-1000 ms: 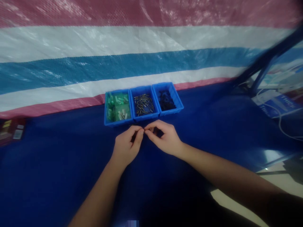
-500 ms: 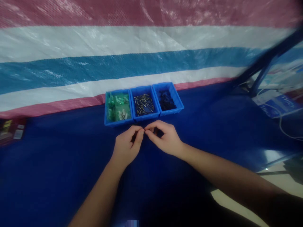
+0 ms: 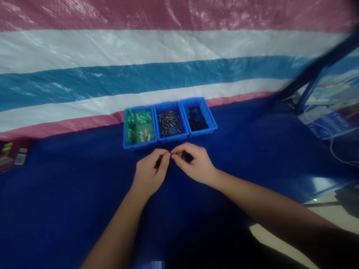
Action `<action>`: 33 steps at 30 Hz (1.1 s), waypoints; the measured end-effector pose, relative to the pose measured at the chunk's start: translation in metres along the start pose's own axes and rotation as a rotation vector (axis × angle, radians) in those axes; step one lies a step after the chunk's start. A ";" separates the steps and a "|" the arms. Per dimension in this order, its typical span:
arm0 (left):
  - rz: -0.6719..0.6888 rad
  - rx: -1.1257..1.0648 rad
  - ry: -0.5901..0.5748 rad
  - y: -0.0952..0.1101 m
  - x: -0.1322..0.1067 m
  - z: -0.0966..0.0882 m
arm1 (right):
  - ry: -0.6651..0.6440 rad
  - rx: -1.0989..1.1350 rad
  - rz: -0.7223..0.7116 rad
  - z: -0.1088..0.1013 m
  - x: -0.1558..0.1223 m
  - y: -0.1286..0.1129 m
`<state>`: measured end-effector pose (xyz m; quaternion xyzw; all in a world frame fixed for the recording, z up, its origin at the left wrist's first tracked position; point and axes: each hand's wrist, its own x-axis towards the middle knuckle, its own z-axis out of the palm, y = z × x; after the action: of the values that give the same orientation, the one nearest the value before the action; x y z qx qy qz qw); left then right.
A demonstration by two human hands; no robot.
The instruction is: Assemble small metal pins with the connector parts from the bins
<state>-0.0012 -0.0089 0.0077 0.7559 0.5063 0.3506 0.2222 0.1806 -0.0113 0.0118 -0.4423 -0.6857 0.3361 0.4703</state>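
Note:
My left hand [image 3: 151, 170] and my right hand [image 3: 195, 162] meet fingertip to fingertip over the blue tabletop [image 3: 84, 194], just in front of three joined blue bins. Both are closed in a pinch. Whatever lies between the fingertips is too small and too hidden to make out. The left bin [image 3: 125, 145] contains green bags and small clear and white tube-like pieces [image 3: 145, 135]. In the middle bin [image 3: 172, 138] lie many thin metal pins [image 3: 169, 122]. Dark small parts [image 3: 197, 118] fill the right bin [image 3: 206, 130].
A striped plastic sheet [image 3: 140, 48] hangs behind the bins. At the far left sits a dark red box [image 3: 14, 155]. On the right are a dark blue metal frame [image 3: 311, 76], a blue and white package [image 3: 331, 123] and a white cable [image 3: 332, 147].
Almost nothing differs. Both hands stay pinched together in the same place, and the whole view has shifted very slightly.

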 end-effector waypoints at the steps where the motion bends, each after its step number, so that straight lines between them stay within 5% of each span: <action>1: 0.000 0.001 0.001 0.000 0.000 0.000 | -0.002 0.001 0.000 0.000 0.000 0.000; 33: 0.013 -0.001 -0.001 -0.003 0.000 0.000 | -0.016 0.014 0.023 0.001 -0.001 0.002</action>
<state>-0.0029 -0.0083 0.0055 0.7593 0.5010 0.3519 0.2203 0.1806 -0.0111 0.0091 -0.4442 -0.6819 0.3498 0.4640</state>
